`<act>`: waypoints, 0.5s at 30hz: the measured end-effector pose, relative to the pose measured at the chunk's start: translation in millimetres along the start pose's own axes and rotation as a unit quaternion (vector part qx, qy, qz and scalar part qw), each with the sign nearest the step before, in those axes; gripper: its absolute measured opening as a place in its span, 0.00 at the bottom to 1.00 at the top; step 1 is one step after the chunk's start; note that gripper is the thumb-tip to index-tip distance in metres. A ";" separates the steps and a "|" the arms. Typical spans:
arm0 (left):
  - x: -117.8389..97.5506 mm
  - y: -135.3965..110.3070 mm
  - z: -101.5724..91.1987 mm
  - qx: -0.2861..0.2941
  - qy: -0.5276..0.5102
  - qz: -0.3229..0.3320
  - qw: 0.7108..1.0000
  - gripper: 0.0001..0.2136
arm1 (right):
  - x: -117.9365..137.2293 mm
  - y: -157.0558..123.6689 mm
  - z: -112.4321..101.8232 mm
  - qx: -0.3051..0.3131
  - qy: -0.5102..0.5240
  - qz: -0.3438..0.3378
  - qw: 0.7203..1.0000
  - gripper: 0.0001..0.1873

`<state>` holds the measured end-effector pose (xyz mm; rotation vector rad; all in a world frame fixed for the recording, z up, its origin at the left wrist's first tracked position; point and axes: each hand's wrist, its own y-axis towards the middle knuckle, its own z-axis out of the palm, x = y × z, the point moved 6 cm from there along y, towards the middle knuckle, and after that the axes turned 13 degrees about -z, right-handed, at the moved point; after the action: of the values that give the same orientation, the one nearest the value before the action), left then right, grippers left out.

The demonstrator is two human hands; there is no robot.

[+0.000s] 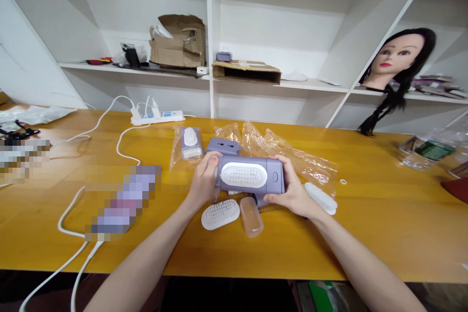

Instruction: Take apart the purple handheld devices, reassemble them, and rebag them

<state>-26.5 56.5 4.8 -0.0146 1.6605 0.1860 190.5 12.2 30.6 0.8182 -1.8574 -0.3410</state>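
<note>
A purple, box-shaped brush device (226,160) with a white oval bristle pad on its face is held level above the table. My left hand (204,176) grips its left end, and my right hand (292,187) closes round the right end, beside an oval button. Below it lie a white bristle pad (220,214) and a see-through oval cap (251,217). Dark coil springs (269,208) show partly under the device. Another white oval pad (321,198) lies by my right wrist. Behind the device is a purple part with two slots (223,146).
A similar purple unit (191,143) lies in plastic behind my left hand. Crumpled plastic bags (292,151) spread behind the right. A cabled, blurred-out phone-like object (126,200) is at left, a power strip (164,117) at back. Shelves hold cardboard boxes (179,48) and a mannequin head (398,58).
</note>
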 end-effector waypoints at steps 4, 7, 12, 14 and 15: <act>-1.2 4.0 -2.8 0.007 -0.001 0.013 1.000 0.13 | 2.2 1.0 -7.3 -0.003 -0.003 -0.005 1.000 0.41; 3.9 10.9 -9.0 0.044 -0.081 -0.055 0.994 0.16 | 2.0 1.8 -17.5 -0.025 0.020 0.005 0.999 0.41; 8.9 27.2 -32.3 -0.019 -0.139 -0.080 0.987 0.19 | -5.9 3.3 -41.4 -0.142 0.072 0.005 0.987 0.40; 15.2 35.0 -35.1 -0.026 -0.116 -0.082 0.989 0.19 | -12.2 2.9 -44.2 -0.165 0.116 0.019 0.979 0.40; 19.0 38.7 -36.1 -0.030 -0.096 -0.082 0.991 0.19 | -15.4 2.4 -44.4 -0.171 0.135 0.030 0.976 0.40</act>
<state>-68.7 91.9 -6.5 -0.1738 1.4534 0.1079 233.0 30.2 40.2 0.5417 -1.5119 -0.4727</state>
